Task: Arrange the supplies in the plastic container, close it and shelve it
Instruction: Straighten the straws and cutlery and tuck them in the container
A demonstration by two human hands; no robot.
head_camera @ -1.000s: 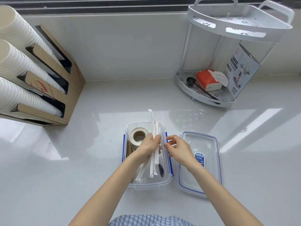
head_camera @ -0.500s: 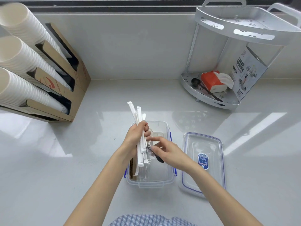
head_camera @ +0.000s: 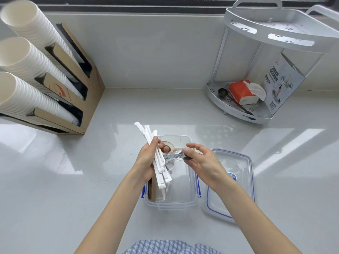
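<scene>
Our left hand [head_camera: 146,162] clamps the paper-wrapped straws [head_camera: 156,156] above the open plastic container [head_camera: 176,202] at the worktop's near edge; our right hand [head_camera: 203,162] pinches a wrapped spoon [head_camera: 178,156] (wrapper crinkly). We should lay them flat, lengthwise, so the lid [head_camera: 233,186] seats.
</scene>
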